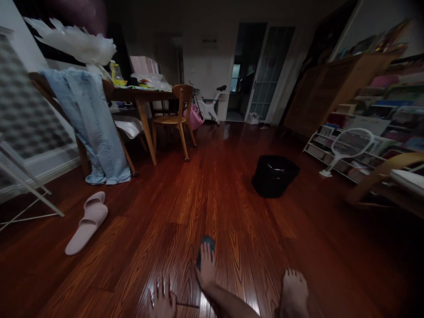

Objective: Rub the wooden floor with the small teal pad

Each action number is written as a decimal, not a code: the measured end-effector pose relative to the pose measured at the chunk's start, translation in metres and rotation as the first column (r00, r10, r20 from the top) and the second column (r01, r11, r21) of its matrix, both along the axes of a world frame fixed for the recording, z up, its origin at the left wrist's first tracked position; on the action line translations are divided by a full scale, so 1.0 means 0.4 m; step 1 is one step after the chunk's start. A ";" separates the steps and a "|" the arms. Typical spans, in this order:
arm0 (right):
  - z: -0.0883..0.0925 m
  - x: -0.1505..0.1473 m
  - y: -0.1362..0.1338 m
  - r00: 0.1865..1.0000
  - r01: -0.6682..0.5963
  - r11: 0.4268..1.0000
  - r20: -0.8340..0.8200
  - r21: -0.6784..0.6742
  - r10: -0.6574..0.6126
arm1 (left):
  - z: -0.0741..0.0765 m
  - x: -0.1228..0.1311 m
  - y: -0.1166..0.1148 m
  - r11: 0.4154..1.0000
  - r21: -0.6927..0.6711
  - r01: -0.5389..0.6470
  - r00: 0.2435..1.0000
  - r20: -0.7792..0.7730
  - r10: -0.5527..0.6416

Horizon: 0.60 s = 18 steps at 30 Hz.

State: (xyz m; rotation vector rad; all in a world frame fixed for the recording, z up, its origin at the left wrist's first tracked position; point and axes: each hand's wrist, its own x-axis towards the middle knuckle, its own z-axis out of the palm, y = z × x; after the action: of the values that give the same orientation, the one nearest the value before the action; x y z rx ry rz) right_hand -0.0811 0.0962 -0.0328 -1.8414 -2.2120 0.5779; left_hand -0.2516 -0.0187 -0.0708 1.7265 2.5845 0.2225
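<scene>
On the wooden floor (185, 212), my right hand (207, 269) presses down on a small dark grey-green cloth (208, 241). Its fingers lie over the cloth, which shows past the fingertips and along the thumb side. My left hand (162, 298) rests to the left of it at the bottom edge, fingers spread, palm toward the boards, with nothing in it. A bare foot (294, 291) stands on the floor to the right of my right arm.
A black bin (274, 176) stands ahead on the right. A pale pink slipper (88, 225) lies left. Light blue jeans (89, 123) hang from a chair by the cluttered table (142, 93). A white racket-shaped swatter (351, 143) leans on the shelf at right.
</scene>
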 end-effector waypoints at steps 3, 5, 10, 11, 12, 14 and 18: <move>-0.006 -0.079 -0.035 0.980 -0.191 0.982 -0.054 -0.001 0.191 | -0.004 -0.001 0.008 1.000 0.015 -0.006 1.000 -0.021 0.006; 0.002 -0.101 -0.030 0.961 -0.258 0.966 -0.100 0.008 0.258 | -0.007 -0.001 0.014 1.000 0.026 -0.014 0.999 -0.035 0.015; 0.070 -0.027 0.079 0.983 -0.149 0.987 -0.115 -0.055 0.142 | -0.012 -0.003 0.016 0.999 0.035 -0.026 0.999 -0.047 0.027; 0.082 0.007 0.105 0.993 -0.087 0.994 -0.089 -0.063 0.081 | -0.012 -0.002 0.013 0.999 0.035 -0.026 0.999 -0.044 0.028; 0.091 0.045 0.129 0.998 -0.026 0.997 -0.063 -0.068 0.022 | -0.011 -0.002 0.010 0.999 0.033 -0.026 0.999 -0.040 0.027; 0.095 0.126 0.163 0.996 0.091 0.993 0.004 -0.068 -0.091 | -0.011 0.000 0.005 0.999 0.032 -0.027 0.999 -0.029 0.028; 0.053 0.245 0.172 0.952 0.263 0.965 0.156 0.011 -0.261 | -0.013 0.004 0.005 0.998 0.041 -0.040 0.999 -0.012 0.041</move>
State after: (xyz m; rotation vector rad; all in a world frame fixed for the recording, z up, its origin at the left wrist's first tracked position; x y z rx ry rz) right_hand 0.0170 0.1651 -0.0115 -2.2078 -2.0056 0.4064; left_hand -0.2501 -0.0167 -0.0761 1.6951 2.6440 0.2671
